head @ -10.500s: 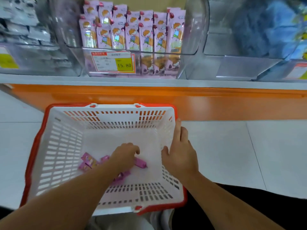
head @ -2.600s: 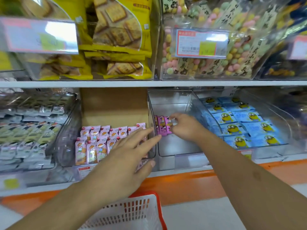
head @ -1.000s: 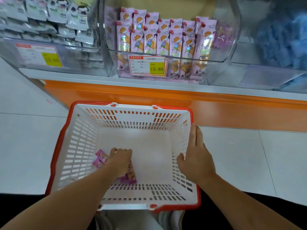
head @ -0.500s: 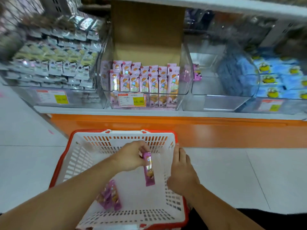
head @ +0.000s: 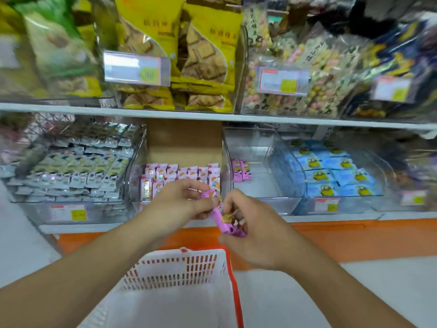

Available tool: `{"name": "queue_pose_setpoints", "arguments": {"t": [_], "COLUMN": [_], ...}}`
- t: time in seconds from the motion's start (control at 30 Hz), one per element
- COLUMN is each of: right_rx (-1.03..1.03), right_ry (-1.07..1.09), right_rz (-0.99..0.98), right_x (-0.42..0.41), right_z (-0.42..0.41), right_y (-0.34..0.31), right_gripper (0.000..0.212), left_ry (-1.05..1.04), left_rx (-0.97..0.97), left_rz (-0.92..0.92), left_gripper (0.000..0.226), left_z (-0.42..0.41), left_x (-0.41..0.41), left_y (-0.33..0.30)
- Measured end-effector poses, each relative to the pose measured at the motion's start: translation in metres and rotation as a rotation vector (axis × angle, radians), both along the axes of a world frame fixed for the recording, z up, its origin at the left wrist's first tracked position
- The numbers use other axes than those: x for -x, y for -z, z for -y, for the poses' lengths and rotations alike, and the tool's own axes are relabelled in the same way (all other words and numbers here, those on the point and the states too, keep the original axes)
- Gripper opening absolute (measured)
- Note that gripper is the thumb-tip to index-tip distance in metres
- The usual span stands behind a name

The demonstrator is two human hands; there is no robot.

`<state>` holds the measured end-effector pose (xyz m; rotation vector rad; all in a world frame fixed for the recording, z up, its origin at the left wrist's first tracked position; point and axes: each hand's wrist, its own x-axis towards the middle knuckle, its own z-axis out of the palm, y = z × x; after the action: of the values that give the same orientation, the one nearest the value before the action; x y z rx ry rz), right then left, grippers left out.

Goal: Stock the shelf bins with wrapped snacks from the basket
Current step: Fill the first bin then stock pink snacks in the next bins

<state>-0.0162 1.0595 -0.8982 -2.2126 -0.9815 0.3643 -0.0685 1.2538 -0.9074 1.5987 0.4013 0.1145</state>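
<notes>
Both hands are raised together above the basket (head: 179, 275): the left hand (head: 182, 204) pinches the top of a bundle of pink wrapped snacks (head: 224, 218), and the right hand (head: 255, 228) is curled round the lower end of the same bundle. Half a second earlier only the left hand held a single pink stick low over the basket, while the right hand rested on the rim; since then the hands have been lifted to the height of the lower shelf, and the view has been tilted up so that the upper shelf is seen.

Of the white basket with a red rim only the far end is seen, and no snacks are visible in that part. On the lower shelf a clear middle bin (head: 179, 178) is filled with upright pale pink packets. Just to its right, a clear bin (head: 255, 176) holds a few pink snacks (head: 240, 170) standing against its left wall. Further right, blue packets (head: 331, 171) are stacked in another bin, and silvery packets (head: 78, 166) fill the left one. Yellow biscuit bags (head: 189, 55) are kept on the shelf above
</notes>
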Motion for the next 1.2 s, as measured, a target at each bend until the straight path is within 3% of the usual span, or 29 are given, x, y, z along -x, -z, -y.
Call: {"name": "queue_pose_setpoints", "arguments": {"t": [0.17, 0.23, 0.33, 0.47, 0.8, 1.07, 1.2], "right_rx": [-0.169, -0.209, -0.129, 0.071, 0.362, 0.28, 0.248], "right_ry": [0.152, 0.271, 0.447, 0.517, 0.465, 0.374, 0.362], "right_rz": [0.122, 0.142, 0.184, 0.181, 0.15, -0.149, -0.13], "right_x": [-0.029, -0.055, -0.107, -0.177, -0.253, -0.257, -0.243], "right_z": [0.016, 0.019, 0.018, 0.004, -0.042, -0.042, -0.039], "right_y": [-0.001, 0.003, 0.011, 0.034, 0.089, 0.086, 0.075], "right_gripper": [0.031, 0.028, 0.028, 0.025, 0.029, 0.043, 0.018], "left_ry": [-0.018, 0.047, 0.193, 0.382, 0.387, 0.421, 0.392], "left_rx": [-0.265, -0.515, -1.022, -1.326, -1.435, -1.408, -1.384], "left_rz": [0.115, 0.148, 0.228, 0.106, 0.203, 0.146, 0.162], "left_gripper": [0.039, 0.047, 0.057, 0.071, 0.067, 0.067, 0.066], "left_z": [0.011, 0.008, -0.003, -0.013, -0.024, -0.024, -0.021], "left_x": [-0.025, -0.036, -0.051, -0.067, -0.072, -0.071, -0.067], "left_y": [-0.01, -0.005, 0.009, 0.032, 0.052, 0.052, 0.049]}}
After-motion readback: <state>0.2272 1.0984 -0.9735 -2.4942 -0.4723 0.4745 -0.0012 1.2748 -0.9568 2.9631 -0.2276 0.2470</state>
